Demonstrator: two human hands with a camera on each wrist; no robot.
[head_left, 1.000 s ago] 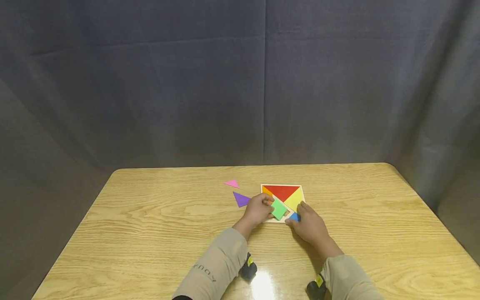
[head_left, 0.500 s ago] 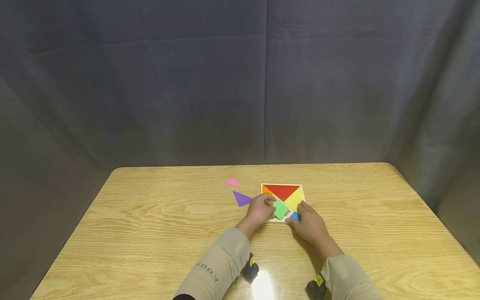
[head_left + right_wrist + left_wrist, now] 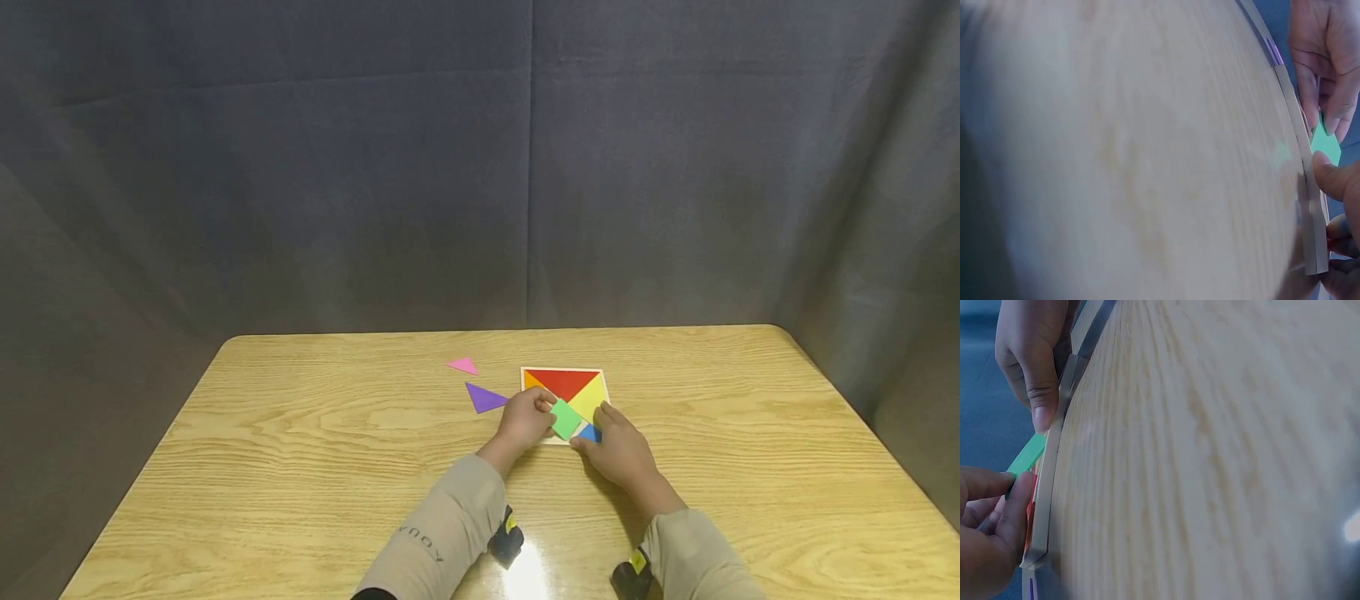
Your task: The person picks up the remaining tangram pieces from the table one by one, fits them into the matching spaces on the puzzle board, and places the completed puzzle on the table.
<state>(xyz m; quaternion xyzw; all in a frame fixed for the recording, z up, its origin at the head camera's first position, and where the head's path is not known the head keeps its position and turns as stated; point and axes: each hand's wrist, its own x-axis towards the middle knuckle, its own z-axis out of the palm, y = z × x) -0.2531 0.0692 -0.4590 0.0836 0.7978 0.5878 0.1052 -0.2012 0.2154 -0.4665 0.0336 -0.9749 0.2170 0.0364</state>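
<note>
My left hand [image 3: 525, 417] pinches a green square tangram piece [image 3: 566, 419] between thumb and fingers, above the shallow wooden puzzle tray [image 3: 557, 442]. In the left wrist view the green piece [image 3: 1027, 453] is tilted, one end raised toward the pinching fingers. At the tray's near right corner, my right hand [image 3: 624, 448] grips the frame, thumb at the front edge and fingers along the right side. Red [image 3: 564, 383], yellow [image 3: 591, 398], orange [image 3: 531, 380] and blue [image 3: 589, 433] pieces lie in the tray. The left hand partly covers the orange piece, the right hand the blue one.
Left of the tray, a purple piece [image 3: 483, 398] lies on the wooden table [image 3: 300, 450], its right tip close by the left hand. Farther back is a small pink triangle [image 3: 464, 366]. A dark curtain [image 3: 375, 208] hangs behind the table.
The left hand has slid the green square a little to the right over the tray, covering the gap that showed beside the blue piece. The right hand and tray stay put.
</note>
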